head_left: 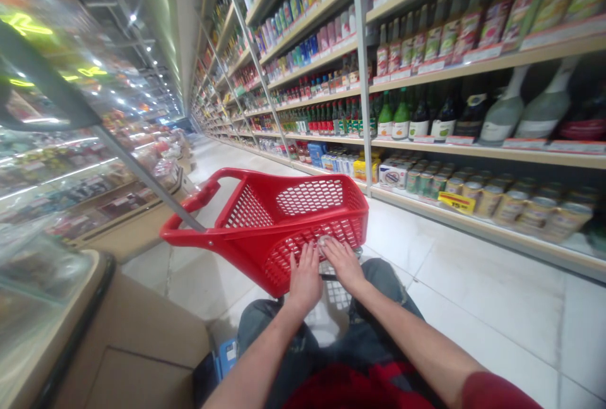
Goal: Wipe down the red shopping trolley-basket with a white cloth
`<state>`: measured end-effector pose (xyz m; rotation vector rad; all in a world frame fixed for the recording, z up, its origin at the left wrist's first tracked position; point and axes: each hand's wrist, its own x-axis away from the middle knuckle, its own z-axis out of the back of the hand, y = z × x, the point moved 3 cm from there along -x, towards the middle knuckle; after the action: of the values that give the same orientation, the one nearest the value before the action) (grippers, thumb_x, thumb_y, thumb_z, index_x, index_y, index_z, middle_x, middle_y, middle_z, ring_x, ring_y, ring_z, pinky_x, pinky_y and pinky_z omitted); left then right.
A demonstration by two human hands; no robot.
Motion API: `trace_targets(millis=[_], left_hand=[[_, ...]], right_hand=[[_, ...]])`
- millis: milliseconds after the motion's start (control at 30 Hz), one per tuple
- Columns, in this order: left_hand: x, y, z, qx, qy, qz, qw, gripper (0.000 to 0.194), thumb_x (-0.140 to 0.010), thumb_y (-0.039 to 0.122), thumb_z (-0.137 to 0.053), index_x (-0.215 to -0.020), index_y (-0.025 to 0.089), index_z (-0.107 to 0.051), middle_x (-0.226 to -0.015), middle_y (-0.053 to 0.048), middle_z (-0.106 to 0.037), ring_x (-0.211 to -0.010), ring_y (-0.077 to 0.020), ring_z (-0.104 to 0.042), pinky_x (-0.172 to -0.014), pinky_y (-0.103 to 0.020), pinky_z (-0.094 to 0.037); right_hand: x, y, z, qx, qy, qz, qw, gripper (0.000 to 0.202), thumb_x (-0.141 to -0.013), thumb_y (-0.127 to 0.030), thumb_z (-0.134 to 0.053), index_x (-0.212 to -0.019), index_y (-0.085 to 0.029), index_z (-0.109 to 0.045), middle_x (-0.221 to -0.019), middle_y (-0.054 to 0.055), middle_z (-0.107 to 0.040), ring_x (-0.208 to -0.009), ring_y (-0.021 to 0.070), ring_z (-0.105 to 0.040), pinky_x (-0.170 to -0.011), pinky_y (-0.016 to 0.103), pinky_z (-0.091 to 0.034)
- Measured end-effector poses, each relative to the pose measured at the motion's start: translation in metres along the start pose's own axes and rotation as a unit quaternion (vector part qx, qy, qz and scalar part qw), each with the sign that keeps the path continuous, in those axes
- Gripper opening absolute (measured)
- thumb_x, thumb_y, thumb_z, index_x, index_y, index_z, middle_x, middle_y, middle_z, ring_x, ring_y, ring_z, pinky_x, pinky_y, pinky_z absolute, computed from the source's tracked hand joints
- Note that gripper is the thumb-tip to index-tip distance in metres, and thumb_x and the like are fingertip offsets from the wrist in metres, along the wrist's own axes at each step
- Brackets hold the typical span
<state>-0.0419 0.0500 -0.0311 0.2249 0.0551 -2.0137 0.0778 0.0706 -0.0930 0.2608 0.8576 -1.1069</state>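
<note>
A red plastic shopping cart (pixel 237 230) with perforated sides stands in front of me, its basket showing nothing inside. My left hand (pixel 305 273) lies against the near side of the cart, fingers stretched out and slightly apart. Beside it, my right hand (pixel 341 262) reaches to the same side panel. A small whitish thing (pixel 323 241) sits at the fingertips of my right hand, too small to make out. The fingers of my right hand are extended over the mesh. Both hands are close together above my knees.
Tall shelves (pixel 440 150) of bottles and cans run along the right, with a yellow price tag (pixel 456 202) low down. A beige display counter (pixel 142 333) stands close at left. White floor tiles (pixel 478 295) extend right. A grey pole (pixel 146 178) rises from the cart's handle.
</note>
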Motion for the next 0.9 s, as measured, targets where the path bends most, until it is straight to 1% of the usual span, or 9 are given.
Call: trace_targets(millis=[133, 267, 367, 467, 567, 667, 733, 800, 900], left_hand=[[-0.009, 0.013, -0.004, 0.257, 0.017, 0.072, 0.963, 0.074, -0.064, 0.002, -0.04, -0.137, 0.012, -0.031, -0.143, -0.011, -0.034, -0.132, -0.0192, -0.031, -0.108, -0.04, -0.03], [-0.02, 0.025, 0.0, 0.538, 0.004, 0.129, 0.833, 0.077, -0.062, 0.001, -0.038, -0.136, 0.017, -0.032, -0.128, -0.009, -0.054, -0.114, -0.0173, -0.053, -0.093, -0.032, -0.046], [-0.019, 0.024, 0.001, 0.651, -0.009, 0.172, 0.739, 0.072, -0.061, 0.002, -0.039, -0.132, 0.014, -0.038, -0.111, -0.008, -0.064, -0.098, -0.0163, -0.062, -0.085, -0.031, -0.049], [-0.017, 0.019, -0.002, 0.674, -0.024, 0.2, 0.711, 0.067, -0.062, 0.004, -0.039, -0.129, 0.014, -0.041, -0.107, -0.007, -0.066, -0.088, -0.0149, -0.064, -0.08, -0.031, -0.051], [-0.023, 0.017, -0.006, 0.608, -0.053, 0.18, 0.772, 0.068, -0.063, 0.004, -0.038, -0.13, 0.013, -0.039, -0.113, -0.009, -0.063, -0.094, -0.0164, -0.063, -0.083, -0.033, -0.05], [-0.03, 0.02, -0.002, 0.42, -0.038, 0.087, 0.902, 0.07, -0.062, 0.003, -0.039, -0.131, 0.012, -0.039, -0.125, -0.01, -0.056, -0.113, -0.0178, -0.053, -0.098, -0.035, -0.041], [-0.031, 0.023, 0.003, 0.257, -0.024, 0.023, 0.966, 0.067, -0.063, 0.004, -0.041, -0.129, 0.014, -0.042, -0.132, -0.01, -0.05, -0.123, -0.0195, -0.044, -0.106, -0.039, -0.031], [-0.031, 0.028, 0.006, 0.124, -0.029, -0.017, 0.992, 0.065, -0.066, 0.006, -0.042, -0.13, 0.014, -0.042, -0.138, -0.011, -0.042, -0.129, -0.022, -0.035, -0.109, -0.045, -0.023], [-0.03, 0.037, 0.007, 0.018, -0.038, -0.075, 0.996, 0.064, -0.069, 0.009, -0.041, -0.133, 0.013, -0.038, -0.144, -0.012, -0.033, -0.135, -0.0239, -0.025, -0.11, -0.052, -0.015]], right_hand=[[0.0, -0.009, 0.016, -0.109, 0.049, -0.051, 0.991, 0.056, -0.079, -0.002, -0.034, -0.131, -0.018, -0.045, -0.135, 0.009, -0.047, -0.129, 0.017, -0.036, -0.102, 0.041, -0.037], [-0.007, -0.02, 0.033, -0.188, 0.086, -0.081, 0.975, 0.064, -0.073, -0.002, -0.036, -0.135, -0.018, -0.039, -0.141, 0.009, -0.038, -0.131, 0.017, -0.032, -0.105, 0.039, -0.036], [-0.005, -0.027, 0.034, -0.2, 0.072, -0.084, 0.973, 0.061, -0.074, -0.008, -0.043, -0.134, -0.015, -0.04, -0.141, 0.012, -0.036, -0.132, 0.0206, -0.03, -0.105, 0.042, -0.036], [-0.003, -0.024, 0.032, -0.189, 0.083, -0.069, 0.976, 0.047, -0.076, -0.01, -0.045, -0.122, -0.015, -0.052, -0.138, 0.012, -0.041, -0.13, 0.02, -0.034, -0.103, 0.04, -0.039], [-0.01, -0.006, 0.038, -0.15, 0.107, -0.024, 0.982, 0.042, -0.077, -0.005, -0.039, -0.11, -0.018, -0.061, -0.132, 0.009, -0.049, -0.129, 0.0169, -0.036, -0.102, 0.037, -0.04], [-0.024, 0.024, 0.052, -0.068, 0.131, -0.01, 0.989, 0.039, -0.081, -0.006, -0.038, -0.109, -0.019, -0.061, -0.131, 0.008, -0.05, -0.132, 0.0177, -0.031, -0.104, 0.04, -0.036], [-0.029, 0.043, 0.056, -0.004, 0.14, -0.022, 0.99, 0.036, -0.084, -0.008, -0.04, -0.109, -0.021, -0.061, -0.131, 0.007, -0.051, -0.133, 0.0197, -0.028, -0.104, 0.045, -0.032], [-0.024, 0.054, 0.052, 0.039, 0.119, -0.014, 0.992, 0.032, -0.085, -0.009, -0.041, -0.108, -0.02, -0.061, -0.128, 0.008, -0.053, -0.132, 0.0212, -0.031, -0.102, 0.048, -0.031], [0.0, 0.057, 0.033, 0.059, 0.044, 0.015, 0.997, 0.031, -0.084, -0.008, -0.042, -0.105, -0.02, -0.061, -0.123, 0.009, -0.057, -0.127, 0.0206, -0.038, -0.099, 0.048, -0.034]])
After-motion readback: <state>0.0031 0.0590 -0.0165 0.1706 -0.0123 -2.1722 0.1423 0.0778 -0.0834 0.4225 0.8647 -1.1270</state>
